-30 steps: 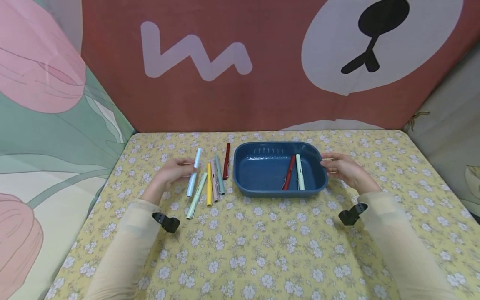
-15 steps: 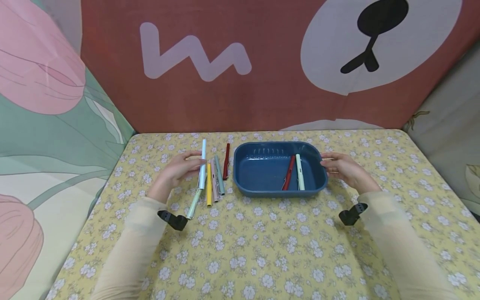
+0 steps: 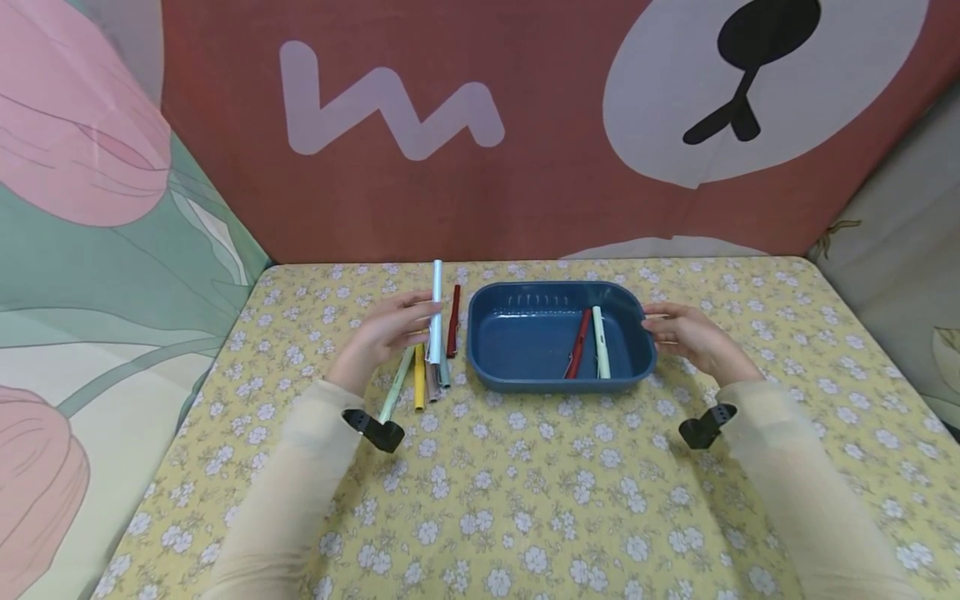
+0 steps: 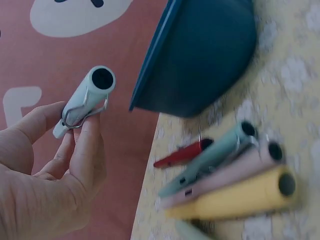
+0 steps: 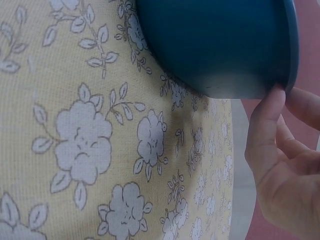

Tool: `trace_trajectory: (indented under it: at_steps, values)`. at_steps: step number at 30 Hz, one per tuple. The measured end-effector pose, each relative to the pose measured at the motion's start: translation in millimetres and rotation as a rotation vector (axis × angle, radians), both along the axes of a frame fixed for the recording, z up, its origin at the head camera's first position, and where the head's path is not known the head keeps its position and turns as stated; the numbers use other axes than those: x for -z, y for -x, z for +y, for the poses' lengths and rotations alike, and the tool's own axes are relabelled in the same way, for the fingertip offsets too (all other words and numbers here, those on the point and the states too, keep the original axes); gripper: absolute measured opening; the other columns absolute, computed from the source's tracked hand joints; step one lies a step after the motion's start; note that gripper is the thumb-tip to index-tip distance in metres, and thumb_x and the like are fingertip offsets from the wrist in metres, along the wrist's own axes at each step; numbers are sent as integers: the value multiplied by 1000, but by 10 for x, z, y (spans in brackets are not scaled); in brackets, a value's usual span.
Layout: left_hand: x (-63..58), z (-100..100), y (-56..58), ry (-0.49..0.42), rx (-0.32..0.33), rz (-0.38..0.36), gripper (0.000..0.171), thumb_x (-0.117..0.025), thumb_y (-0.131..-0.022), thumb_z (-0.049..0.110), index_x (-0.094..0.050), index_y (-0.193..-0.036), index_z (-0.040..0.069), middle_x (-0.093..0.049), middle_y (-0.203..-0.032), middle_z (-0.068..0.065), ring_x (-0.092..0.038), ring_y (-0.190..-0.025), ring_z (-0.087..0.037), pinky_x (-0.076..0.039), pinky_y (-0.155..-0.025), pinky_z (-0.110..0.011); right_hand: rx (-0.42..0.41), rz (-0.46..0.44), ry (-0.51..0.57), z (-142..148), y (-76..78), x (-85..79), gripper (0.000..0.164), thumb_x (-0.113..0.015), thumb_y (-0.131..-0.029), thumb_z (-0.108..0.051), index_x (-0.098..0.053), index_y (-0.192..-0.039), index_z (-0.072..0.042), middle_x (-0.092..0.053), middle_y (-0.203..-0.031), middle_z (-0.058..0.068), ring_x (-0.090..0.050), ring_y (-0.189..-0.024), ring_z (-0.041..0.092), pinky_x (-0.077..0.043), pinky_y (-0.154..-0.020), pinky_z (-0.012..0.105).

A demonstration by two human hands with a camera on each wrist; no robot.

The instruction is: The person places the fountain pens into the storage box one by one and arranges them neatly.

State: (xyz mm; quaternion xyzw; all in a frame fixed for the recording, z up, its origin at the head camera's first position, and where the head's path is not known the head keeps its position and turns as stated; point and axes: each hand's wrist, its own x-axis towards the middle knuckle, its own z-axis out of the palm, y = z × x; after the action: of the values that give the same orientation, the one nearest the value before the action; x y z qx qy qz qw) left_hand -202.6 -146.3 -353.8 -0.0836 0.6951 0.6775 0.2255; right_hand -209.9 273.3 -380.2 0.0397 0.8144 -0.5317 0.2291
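My left hand [image 3: 386, 329] pinches a light blue pen [image 3: 437, 287] between thumb and fingers, raised above the loose pens. In the left wrist view the held pen [image 4: 82, 102] shows its wire clip and dark round end. Beneath it lie a light green pen [image 3: 396, 387], a yellow pen [image 3: 419, 383], a pinkish pen [image 3: 432, 387] and a grey-green pen [image 3: 445, 377], partly covered. My right hand [image 3: 693, 337] holds the right rim of a dark blue tray [image 3: 555, 387], thumb outside. Inside the tray lie a red pen [image 3: 577, 343] and a pale green pen [image 3: 601, 343].
Another dark red pen [image 3: 453, 321] lies just left of the tray. A yellow flowered cloth [image 3: 517, 500] covers the table. Behind it stands a red printed backdrop [image 3: 450, 208], close to the table's far edge.
My left hand has lifted the light blue pen from the left of the group and moved it right, over the other pens. My right hand and the tray have stayed put.
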Motion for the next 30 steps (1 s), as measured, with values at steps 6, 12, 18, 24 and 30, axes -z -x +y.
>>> trace_trajectory:
  at_steps: [6,12,18,24,30]
  values:
    - [-24,215,46,-66,42,19,56,-55,-97,17,-33,-148,10,-60,-113,-5,-65,-79,-3,-57,-67,-15,4,-5,3,2,3,7,59,-47,-101,-24,-24,-150,0,-56,-91,-20,-57,-80,-3,-53,-74,17]
    - [-18,432,82,-106,28,-2,52,-57,-96,16,-38,-145,12,-49,-141,-22,-67,-85,-8,-59,-68,-18,2,-5,-4,1,-2,7,59,-47,-101,-24,-24,-149,0,-56,-92,-18,-57,-80,-2,-53,-75,18]
    - [9,609,103,-100,44,-26,53,-59,-95,14,-39,-144,12,-50,-139,-19,-66,-87,-9,-59,-81,-23,-4,-5,-2,4,-2,8,59,-46,-101,-23,-23,-149,1,-55,-92,-18,-57,-80,-2,-53,-75,18]
    - [37,738,115,-121,44,-40,56,-62,-93,9,-40,-144,11,-50,-140,-20,-63,-112,-25,-55,-96,-33,-6,-6,1,3,-3,6,58,-46,-101,-23,-23,-149,1,-56,-92,-19,-57,-81,-3,-53,-75,18]
    - [51,833,123,-120,78,-36,56,-61,-93,8,-39,-145,10,-52,-139,-18,-57,-122,-30,-51,-102,-37,-4,-6,-1,6,5,8,59,-46,-101,-24,-23,-149,1,-55,-93,-19,-57,-80,-4,-53,-75,18]
